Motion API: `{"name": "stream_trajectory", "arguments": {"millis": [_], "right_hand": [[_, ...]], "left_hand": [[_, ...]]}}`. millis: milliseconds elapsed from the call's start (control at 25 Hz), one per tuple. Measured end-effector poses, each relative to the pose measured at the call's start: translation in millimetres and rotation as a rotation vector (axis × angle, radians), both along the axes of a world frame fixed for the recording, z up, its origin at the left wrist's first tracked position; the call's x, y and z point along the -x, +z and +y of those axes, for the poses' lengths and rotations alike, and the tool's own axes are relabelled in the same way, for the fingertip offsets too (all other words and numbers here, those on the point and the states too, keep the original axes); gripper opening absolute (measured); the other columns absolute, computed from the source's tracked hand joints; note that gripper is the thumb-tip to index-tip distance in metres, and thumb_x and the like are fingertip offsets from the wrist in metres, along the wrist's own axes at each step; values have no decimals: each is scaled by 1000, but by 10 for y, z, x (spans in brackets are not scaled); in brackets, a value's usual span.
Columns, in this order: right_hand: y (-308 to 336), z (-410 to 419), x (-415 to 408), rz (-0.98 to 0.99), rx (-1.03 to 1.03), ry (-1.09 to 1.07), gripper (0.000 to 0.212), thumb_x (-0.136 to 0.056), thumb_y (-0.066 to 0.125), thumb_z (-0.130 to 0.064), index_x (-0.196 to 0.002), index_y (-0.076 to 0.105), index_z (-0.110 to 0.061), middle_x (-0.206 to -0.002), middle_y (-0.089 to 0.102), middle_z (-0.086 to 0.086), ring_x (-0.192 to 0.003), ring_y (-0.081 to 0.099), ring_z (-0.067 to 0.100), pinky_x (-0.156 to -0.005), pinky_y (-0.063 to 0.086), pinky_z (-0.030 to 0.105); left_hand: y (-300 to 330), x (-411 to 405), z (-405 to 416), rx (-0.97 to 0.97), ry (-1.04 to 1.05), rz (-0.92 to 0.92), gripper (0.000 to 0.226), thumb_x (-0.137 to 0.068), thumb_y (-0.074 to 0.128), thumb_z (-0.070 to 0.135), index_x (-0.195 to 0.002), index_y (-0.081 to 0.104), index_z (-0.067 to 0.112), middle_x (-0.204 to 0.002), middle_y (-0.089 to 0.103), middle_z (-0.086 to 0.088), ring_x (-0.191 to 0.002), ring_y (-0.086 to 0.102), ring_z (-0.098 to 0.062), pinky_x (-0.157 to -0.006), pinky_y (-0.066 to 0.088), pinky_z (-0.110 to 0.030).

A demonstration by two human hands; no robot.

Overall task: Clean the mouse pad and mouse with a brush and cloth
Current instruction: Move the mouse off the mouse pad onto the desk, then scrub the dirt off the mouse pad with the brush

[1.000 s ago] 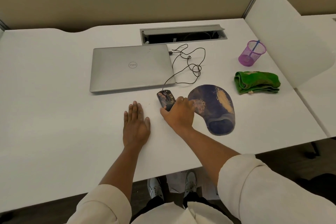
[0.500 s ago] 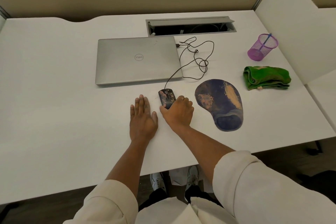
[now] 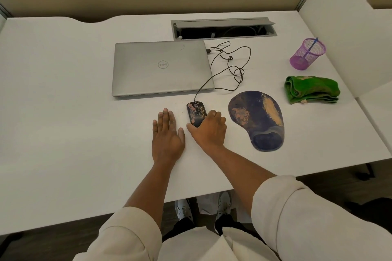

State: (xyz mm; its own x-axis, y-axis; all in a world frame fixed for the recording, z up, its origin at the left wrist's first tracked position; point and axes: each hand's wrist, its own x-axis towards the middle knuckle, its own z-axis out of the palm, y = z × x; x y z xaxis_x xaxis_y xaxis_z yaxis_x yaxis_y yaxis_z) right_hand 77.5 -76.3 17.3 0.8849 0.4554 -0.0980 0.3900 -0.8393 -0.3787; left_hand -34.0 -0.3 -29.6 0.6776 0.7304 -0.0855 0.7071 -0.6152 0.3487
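Observation:
A dark wired mouse (image 3: 196,112) smeared with orange dirt lies on the white desk (image 3: 63,123) just in front of the laptop. My right hand (image 3: 209,130) grips its rear end, thumb on the left side and fingers curled on the right. Flat on the desk to the left of the mouse rests my left hand (image 3: 167,135), fingers straight. The dark blue mouse pad (image 3: 257,119) with a wrist rest and orange stains lies to the right of my right hand. A folded green cloth (image 3: 311,90) sits further right. A thin blue handle (image 3: 309,48) stands in a purple mesh cup (image 3: 306,54).
A closed silver laptop (image 3: 161,69) lies behind the mouse, whose cable (image 3: 235,70) loops to its right side. An open grey cable tray (image 3: 222,28) is set into the desk at the back. A white divider panel (image 3: 347,27) rises at the right.
My right hand has stayed on the mouse, which has shifted slightly away from the pad. The head camera has tilted down and left. My left hand stays flat.

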Motion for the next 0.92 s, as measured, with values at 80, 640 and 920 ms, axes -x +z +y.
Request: {"name": "stream_trajectory", "arguments": {"millis": [80,640,920], "right_hand": [[17,-34,-10,-14,-5,3,80,-74,63,-68,-124,50,-8,-119,56,9,-110,52,27,-87,51,39],[99,-503,-367,-147,-20,45,62,-98,46,-55,-136,46,-6,-134,54,16,-124,50,30,-102,45,41],[169,-863,-823,-168,-9,44,51,-98,54,-41,-136,47,-8,-134,54,12,-120,53,29,-96,49,40]], "left_hand": [[3,0,-3,-2,2,0,71,-106,32,36,-162,-1,8,-171,-6,-8,-158,-9,-20,-128,-6,-38],[209,-97,97,91,-15,-119,63,-108,31,26,-162,4,5,-171,-3,-10,-158,-6,-21,-127,-6,-34],[512,-500,48,40,-129,-192,62,-109,32,24,-162,6,4,-171,-1,-11,-158,-5,-21,-128,-5,-35]]}}
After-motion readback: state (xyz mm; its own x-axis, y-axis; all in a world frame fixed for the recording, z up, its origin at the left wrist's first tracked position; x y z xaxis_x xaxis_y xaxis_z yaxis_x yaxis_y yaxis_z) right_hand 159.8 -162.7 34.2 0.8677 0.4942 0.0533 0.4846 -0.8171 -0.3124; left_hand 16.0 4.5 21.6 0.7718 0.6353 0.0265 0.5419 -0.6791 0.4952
